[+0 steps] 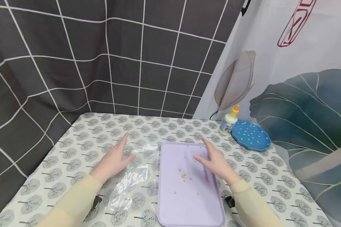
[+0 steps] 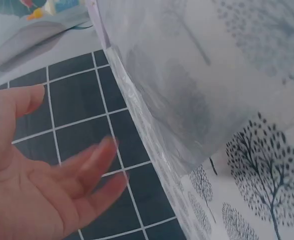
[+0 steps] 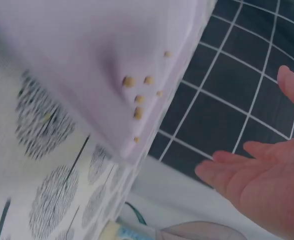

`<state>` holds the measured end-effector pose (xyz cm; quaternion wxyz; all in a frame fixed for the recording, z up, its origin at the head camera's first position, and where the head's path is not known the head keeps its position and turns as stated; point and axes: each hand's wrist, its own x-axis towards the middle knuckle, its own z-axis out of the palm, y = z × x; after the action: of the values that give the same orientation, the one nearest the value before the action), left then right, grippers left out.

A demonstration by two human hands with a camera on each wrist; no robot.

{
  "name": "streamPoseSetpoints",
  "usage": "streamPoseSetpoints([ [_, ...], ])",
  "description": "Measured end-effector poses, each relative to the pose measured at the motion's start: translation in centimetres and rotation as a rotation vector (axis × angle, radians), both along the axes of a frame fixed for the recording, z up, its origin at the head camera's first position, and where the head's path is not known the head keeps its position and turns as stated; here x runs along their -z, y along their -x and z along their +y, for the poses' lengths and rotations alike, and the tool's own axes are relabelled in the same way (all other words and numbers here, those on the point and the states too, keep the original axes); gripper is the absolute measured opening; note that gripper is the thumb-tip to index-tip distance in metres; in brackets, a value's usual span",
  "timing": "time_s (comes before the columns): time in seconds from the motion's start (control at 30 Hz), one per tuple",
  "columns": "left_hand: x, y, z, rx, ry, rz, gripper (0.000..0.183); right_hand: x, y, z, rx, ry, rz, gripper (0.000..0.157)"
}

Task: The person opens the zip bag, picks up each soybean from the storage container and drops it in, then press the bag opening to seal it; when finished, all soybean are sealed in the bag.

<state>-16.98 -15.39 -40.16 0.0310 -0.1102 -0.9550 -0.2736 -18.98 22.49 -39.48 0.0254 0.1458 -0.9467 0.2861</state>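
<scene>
A lilac tray (image 1: 187, 208) lies on the tablecloth with several small yellowish beans (image 1: 183, 175) scattered over it, some grouped near its middle. My right hand (image 1: 216, 160) hovers over the tray's right edge, thumb apart from the fingers and holding nothing. In the right wrist view, more beans (image 3: 138, 99) show near a tray corner. Left of the tray a clear plastic bag (image 1: 133, 179) lies flat and shiny on the cloth. My left hand (image 1: 113, 160) is held above the bag's left side, fingers extended and grasping nothing.
At the back right stands a small bottle (image 1: 228, 123) with a yellow and orange cap. Next to it is a blue dotted plate (image 1: 251, 135). A dark grid curtain (image 1: 125, 69) hangs behind the table, and a pale printed curtain (image 1: 264, 63) hangs at the right.
</scene>
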Motion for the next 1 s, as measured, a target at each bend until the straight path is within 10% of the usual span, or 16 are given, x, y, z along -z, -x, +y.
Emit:
streamPoseSetpoints([
  [0.43,0.4,1.2,0.8,0.021,0.042,-0.087,0.070,-0.3,1.0,-3.3,-0.046,0.131,0.004,0.038],
  [1.0,0.7,1.7,1.4,0.005,-0.014,-0.174,0.066,-0.7,1.8,-7.9,-0.087,0.157,-0.044,0.026],
])
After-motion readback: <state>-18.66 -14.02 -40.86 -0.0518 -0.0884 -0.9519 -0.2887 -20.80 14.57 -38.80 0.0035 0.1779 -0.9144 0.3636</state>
